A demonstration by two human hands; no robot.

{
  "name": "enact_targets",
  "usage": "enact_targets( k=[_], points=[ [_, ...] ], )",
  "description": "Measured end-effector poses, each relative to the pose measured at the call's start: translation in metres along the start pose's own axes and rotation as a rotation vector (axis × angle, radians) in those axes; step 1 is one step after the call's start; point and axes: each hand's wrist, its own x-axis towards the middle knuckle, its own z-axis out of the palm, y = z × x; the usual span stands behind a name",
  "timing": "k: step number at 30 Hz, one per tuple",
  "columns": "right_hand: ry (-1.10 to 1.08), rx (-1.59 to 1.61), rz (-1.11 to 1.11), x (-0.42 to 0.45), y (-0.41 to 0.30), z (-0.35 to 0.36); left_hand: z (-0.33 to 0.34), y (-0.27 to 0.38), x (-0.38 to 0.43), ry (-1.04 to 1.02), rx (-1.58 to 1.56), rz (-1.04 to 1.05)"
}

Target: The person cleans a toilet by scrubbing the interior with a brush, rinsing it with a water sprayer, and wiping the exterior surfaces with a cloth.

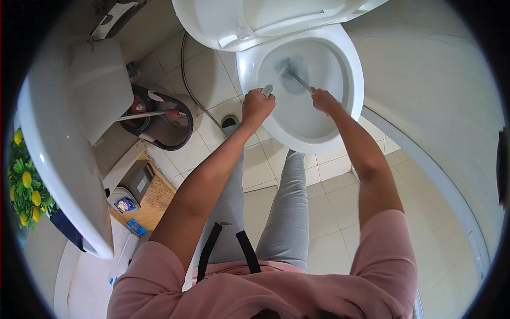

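The white toilet bowl [245, 71] stands before me with its lid and seat [211, 20] raised. My right hand [326, 100] grips the thin handle [301, 82] of a toilet brush over the bowl. The brush head [285, 68] is low inside the bowl, at the greyish water; its outline is blurred. My left hand [258, 105] is closed around a grey cylindrical object [267, 91] at the bowl's left rim. Only the rounded end of that object shows above my fist, and the rest is hidden.
A flexible hose [184, 67] curves down left of the toilet. Farther left is a mop bucket [167, 129] with a mop handle [139, 115], under a white washbasin [51, 159]. An open cabinet [159, 187] holds containers. A curved shower-enclosure rail [432, 171] bounds the right side.
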Motion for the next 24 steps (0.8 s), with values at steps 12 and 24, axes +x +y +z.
enact_targets(
  k=[12, 24],
  points=[
    [-0.202, -0.129, -0.106, -0.096, 0.002, -0.034, -0.016, -0.023, -0.003, 0.057, -0.016, -0.030],
    [-0.128, -0.597, -0.163, -0.051, -0.014, -0.038, -0.013, -0.028, 0.000, -0.011, 0.006, -0.133]
  ],
)
